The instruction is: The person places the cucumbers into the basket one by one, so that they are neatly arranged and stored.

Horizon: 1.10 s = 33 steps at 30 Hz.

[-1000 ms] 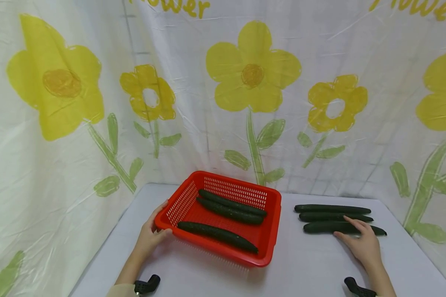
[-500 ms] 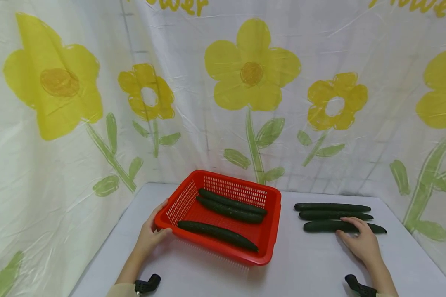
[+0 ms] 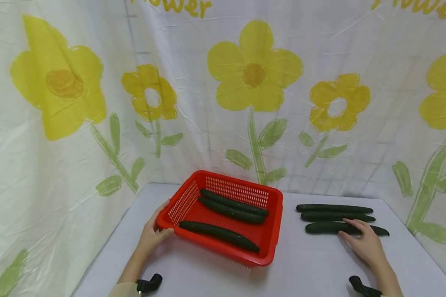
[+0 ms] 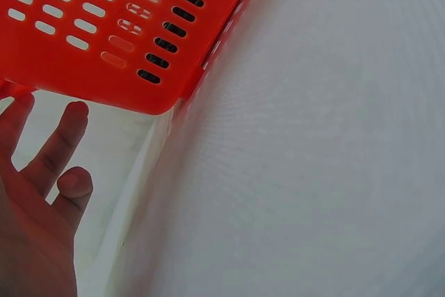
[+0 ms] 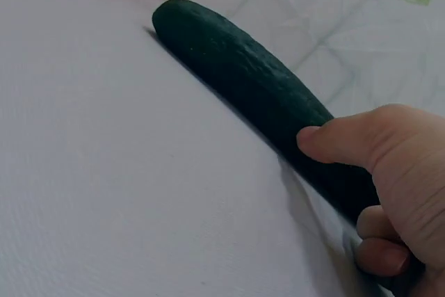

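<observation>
My left hand [image 3: 150, 237] holds the left corner of a red plastic basket [image 3: 276, 231], thumb at the front rim and fingers round the side. Inside the basket, two cucumbers [image 3: 228, 210] lie together at the back and another cucumber [image 3: 219, 236] lies along the front. At the right, my right hand [image 3: 368, 243] grips the nearest of three cucumbers [image 3: 321, 228] on the table. In the right wrist view its thumb [image 5: 320, 145] presses the side of this cucumber [image 5: 229, 67]; the other fingers curl partly out of sight beneath it.
Behind the gripped cucumber lie a middle cucumber [image 3: 319, 216] and a back cucumber [image 3: 330, 208], roughly parallel. The white table [image 3: 297, 268] ends at a curtain [image 3: 193, 136] printed with yellow flowers, close behind the basket.
My right hand's fingers and thumb have drawn in slightly around the nearest cucumber, which lies in the same place. The left hand and the basket stay put.
</observation>
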Available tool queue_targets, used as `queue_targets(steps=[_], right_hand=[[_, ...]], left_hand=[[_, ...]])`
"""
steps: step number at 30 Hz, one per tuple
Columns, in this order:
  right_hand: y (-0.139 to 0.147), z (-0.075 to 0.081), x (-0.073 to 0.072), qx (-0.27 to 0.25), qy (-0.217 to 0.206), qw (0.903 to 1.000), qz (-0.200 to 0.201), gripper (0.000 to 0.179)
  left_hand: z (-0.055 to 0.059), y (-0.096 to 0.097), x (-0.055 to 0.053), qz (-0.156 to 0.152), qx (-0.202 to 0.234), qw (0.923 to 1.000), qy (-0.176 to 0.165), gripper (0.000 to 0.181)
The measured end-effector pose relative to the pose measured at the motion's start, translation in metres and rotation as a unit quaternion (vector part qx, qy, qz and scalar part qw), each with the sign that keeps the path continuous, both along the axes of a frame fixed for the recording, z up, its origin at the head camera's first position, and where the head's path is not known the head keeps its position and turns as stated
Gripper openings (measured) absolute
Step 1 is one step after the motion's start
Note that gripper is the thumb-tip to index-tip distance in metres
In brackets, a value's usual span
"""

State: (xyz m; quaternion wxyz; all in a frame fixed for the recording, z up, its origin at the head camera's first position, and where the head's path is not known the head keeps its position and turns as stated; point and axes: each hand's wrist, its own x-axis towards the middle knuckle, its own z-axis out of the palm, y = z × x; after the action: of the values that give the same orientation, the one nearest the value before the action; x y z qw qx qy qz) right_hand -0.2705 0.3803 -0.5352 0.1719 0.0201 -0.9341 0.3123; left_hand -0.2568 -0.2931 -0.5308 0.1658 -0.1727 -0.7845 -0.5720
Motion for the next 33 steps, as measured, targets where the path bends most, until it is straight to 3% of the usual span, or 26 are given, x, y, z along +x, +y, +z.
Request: queue_targets(steps=[9,19,33], right_hand=[[0.009,0.006,0.007,-0.010,-0.050,0.9987,0.011,0.059],[0.017,0.012,0.009,-0.038,-0.154,0.9874,0.010,0.075],[0.015,0.008,0.011,-0.067,-0.122,0.9902,-0.009,0.071]], left_hand=[[0.001,0.000,-0.001,-0.003,0.001,1.0000,-0.002,0.085],[-0.001,-0.001,0.000,0.000,0.002,1.0000,0.004,0.085],[-0.001,0.000,0.000,0.009,-0.009,0.9999,0.002,0.085]])
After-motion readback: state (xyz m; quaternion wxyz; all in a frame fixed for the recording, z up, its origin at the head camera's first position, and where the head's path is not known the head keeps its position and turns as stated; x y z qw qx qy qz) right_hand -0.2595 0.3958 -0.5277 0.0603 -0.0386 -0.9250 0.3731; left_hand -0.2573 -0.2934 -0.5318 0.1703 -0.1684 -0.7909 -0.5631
